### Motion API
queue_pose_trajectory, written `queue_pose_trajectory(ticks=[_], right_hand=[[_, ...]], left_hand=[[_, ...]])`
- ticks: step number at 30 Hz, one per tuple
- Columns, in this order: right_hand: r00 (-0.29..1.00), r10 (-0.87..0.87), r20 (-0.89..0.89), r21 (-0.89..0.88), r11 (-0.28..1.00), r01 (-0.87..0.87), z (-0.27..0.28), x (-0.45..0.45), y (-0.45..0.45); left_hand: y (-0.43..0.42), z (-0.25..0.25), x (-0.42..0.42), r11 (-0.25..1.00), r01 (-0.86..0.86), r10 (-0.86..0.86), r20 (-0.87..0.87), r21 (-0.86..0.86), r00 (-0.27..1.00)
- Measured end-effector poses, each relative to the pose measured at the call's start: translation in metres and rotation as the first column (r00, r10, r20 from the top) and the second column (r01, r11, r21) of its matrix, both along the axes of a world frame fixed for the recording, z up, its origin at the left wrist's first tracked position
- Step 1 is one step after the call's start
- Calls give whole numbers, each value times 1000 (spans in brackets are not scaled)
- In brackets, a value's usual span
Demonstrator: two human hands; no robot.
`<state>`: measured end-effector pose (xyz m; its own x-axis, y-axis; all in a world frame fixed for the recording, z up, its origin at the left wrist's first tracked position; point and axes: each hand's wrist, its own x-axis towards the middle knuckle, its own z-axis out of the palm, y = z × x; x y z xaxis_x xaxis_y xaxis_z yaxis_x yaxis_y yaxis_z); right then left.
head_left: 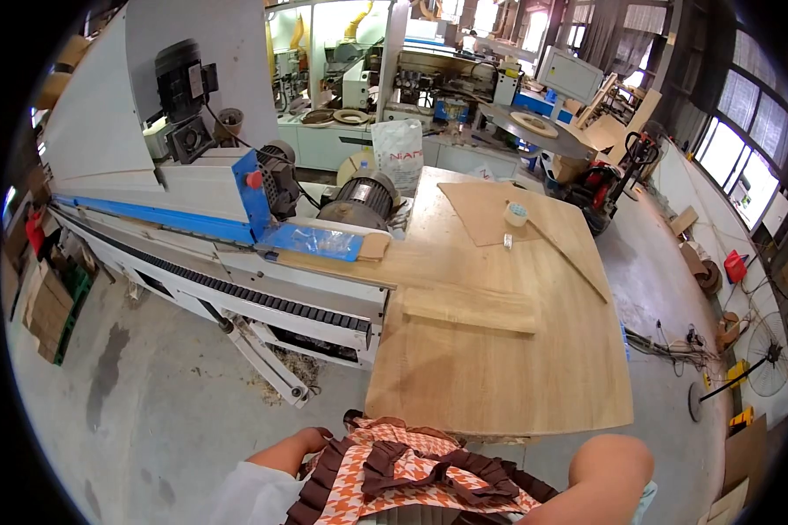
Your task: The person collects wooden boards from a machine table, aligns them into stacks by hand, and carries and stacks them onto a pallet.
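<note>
Looking soft and light, apron [409, 479] should grip best by its frill [317, 477]; can't tell left hand [313, 437] grip, right hand unseen.

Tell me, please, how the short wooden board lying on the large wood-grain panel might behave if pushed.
The short wooden board would probably slide rather than roll, since it lies flat and has straight edges. It seems likely to be stiff, with its visible long edge looking straight. It may be fairly light, being much smaller than the panel beneath it.
</note>
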<state>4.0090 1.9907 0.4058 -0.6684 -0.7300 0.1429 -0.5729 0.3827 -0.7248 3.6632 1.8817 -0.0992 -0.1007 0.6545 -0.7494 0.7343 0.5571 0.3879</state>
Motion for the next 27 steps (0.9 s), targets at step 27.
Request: queue_pose_trajectory(ticks=[27], right_hand=[[990,-4,-143,-194,981,-24,1,5,2]], left_hand=[[67,116,-6,781,-593,328,680,195,656]])
